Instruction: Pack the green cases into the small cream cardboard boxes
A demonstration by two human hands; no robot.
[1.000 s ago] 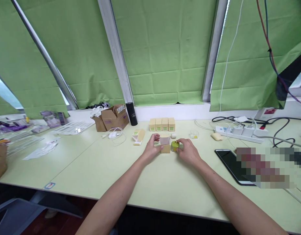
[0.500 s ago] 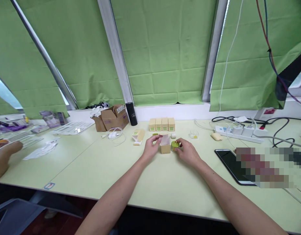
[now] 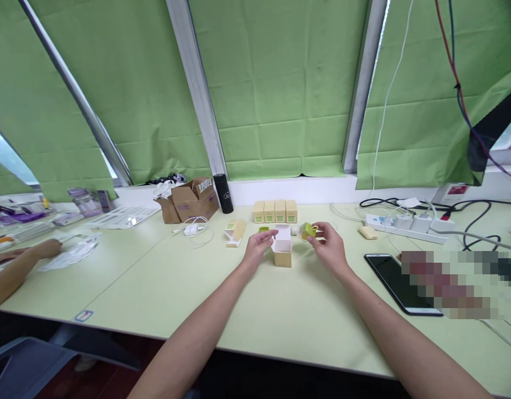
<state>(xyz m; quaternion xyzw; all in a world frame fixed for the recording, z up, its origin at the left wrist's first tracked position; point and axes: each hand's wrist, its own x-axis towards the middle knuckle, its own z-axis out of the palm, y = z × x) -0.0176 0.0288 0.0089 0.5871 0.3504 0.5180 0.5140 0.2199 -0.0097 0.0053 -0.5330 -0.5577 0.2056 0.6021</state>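
Note:
My left hand is at the left side of a small tan cardboard box, its thumb and fingers closed on the box's edge. The box stands upright with its top open and its white inside showing. To the right of the box, my right hand pinches a small green object with a loop and a clear, yellowish lower part, raised slightly off the table. Behind my left fingertips lies a small green piece. Between box and right hand, a small white item is partly hidden.
Several closed tan boxes stand in a row behind. An opened box and a white charger with cable lie left. A power strip, tan pouch and tablet are right. Another person's hand is far left.
My right hand has moved right and up with the green object, away from the box. The box has shifted slightly nearer and its white inside shows more. The other person's hand has moved right.

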